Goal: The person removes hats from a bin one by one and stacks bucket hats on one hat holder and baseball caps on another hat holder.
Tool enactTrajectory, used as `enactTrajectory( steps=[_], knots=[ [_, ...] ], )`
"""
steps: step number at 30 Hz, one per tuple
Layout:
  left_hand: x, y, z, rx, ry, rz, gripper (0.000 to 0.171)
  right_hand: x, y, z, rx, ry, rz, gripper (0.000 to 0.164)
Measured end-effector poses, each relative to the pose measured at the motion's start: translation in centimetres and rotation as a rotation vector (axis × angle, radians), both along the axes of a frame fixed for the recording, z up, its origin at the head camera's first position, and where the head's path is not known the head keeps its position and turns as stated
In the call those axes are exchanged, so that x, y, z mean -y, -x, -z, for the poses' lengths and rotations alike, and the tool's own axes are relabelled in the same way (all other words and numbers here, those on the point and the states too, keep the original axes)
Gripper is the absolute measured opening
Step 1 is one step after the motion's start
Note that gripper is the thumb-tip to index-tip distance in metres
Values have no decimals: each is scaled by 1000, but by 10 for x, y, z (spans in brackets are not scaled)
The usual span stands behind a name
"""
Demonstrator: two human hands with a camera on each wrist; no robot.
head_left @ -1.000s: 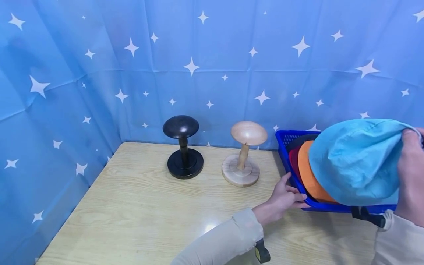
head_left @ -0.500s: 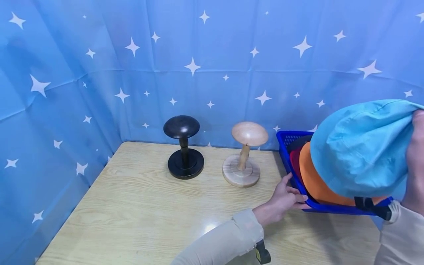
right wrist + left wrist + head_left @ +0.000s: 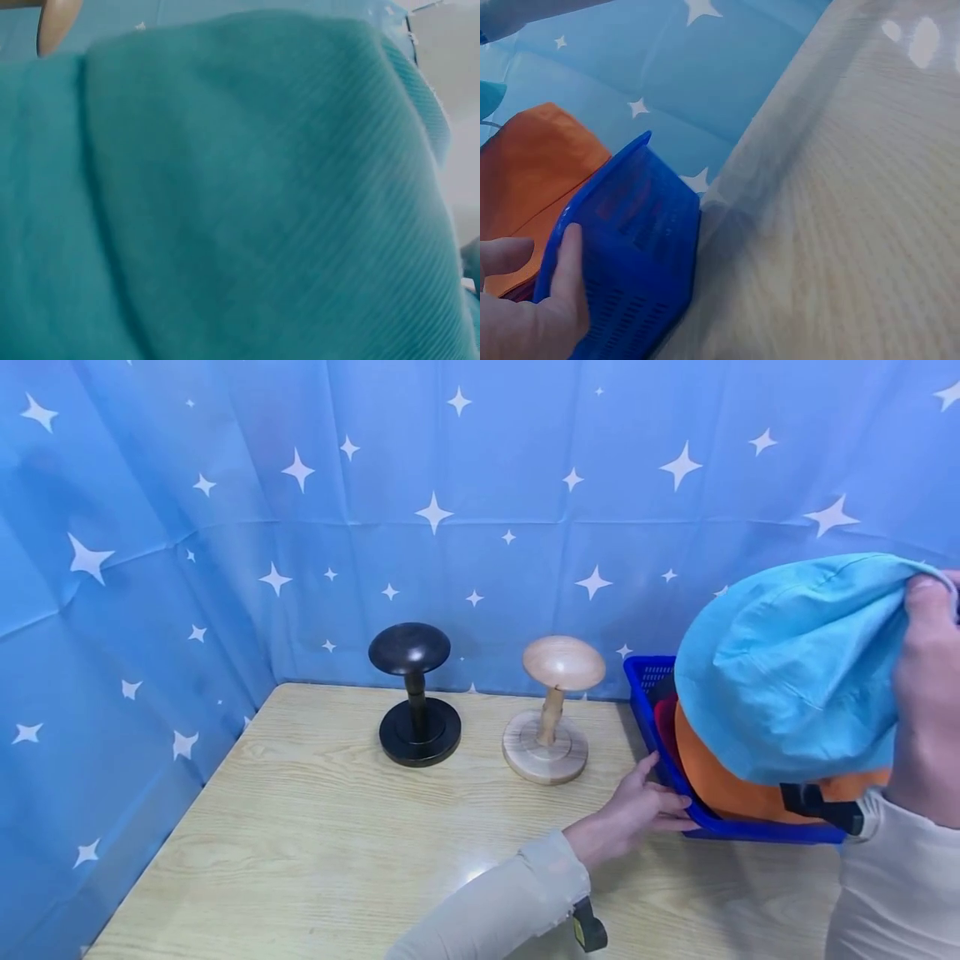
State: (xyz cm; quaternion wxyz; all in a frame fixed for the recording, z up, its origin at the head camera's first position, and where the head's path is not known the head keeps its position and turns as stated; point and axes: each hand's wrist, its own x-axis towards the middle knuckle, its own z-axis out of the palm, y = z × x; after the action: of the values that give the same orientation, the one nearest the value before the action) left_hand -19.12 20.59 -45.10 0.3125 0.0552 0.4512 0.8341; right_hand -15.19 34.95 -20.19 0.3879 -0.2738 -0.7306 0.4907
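Note:
My right hand (image 3: 930, 702) holds a light blue cap (image 3: 802, 677) by its edge, above the front of a blue plastic basket (image 3: 750, 832). That cap (image 3: 247, 172) fills most of the right wrist view as blurred teal cloth. At the basket's near left corner my left hand (image 3: 633, 810) grips the rim. In the left wrist view this hand (image 3: 536, 315) has one finger along the outer wall and the thumb on the inner side. An orange cap (image 3: 738, 789) lies in the basket, with a dark red one (image 3: 665, 722) beside it. The raised cap hides much of the basket.
Left of the basket stand a pale wooden hat stand (image 3: 551, 739) and a black one (image 3: 420, 735), both with rounded tops. A blue star-patterned curtain (image 3: 510, 468) hangs behind the wood-grain table (image 3: 315, 852).
My right hand has lifted the light blue cap, uncovering more of the orange cap below; it shifts slightly left in the last half second. My left hand stays at the basket corner.

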Motion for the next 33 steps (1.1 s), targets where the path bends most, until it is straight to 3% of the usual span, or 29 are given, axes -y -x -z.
enactTrajectory(
  steps=[4, 8, 11, 17, 21, 25, 29, 33],
  knots=[
    [11, 4, -3, -40, 73, -9, 77, 11, 1, 0, -41, -19, 44, 32],
    [31, 5, -13, -141, 181, -84, 72, 21, 6, 3, -133, -141, 71, 31],
    [49, 6, -24, -229, 195, -111, 62, 28, 9, 6, -206, -230, 50, 28],
    [84, 11, -55, -376, -6, -67, 57, 40, 11, 14, -315, -342, 26, 26],
    [103, 12, -68, -477, -140, -119, 57, 52, 8, 18, -436, -385, 12, 23],
    [120, 12, -74, -552, -200, -119, 71, 65, 6, 22, -556, -407, -6, 20],
    [133, 13, -74, -552, -224, -81, 71, 79, 5, 29, -627, -412, -46, 20],
    [145, 15, -71, -536, -274, -128, 73, 91, 4, 38, -661, -365, -141, 19]
  ],
)
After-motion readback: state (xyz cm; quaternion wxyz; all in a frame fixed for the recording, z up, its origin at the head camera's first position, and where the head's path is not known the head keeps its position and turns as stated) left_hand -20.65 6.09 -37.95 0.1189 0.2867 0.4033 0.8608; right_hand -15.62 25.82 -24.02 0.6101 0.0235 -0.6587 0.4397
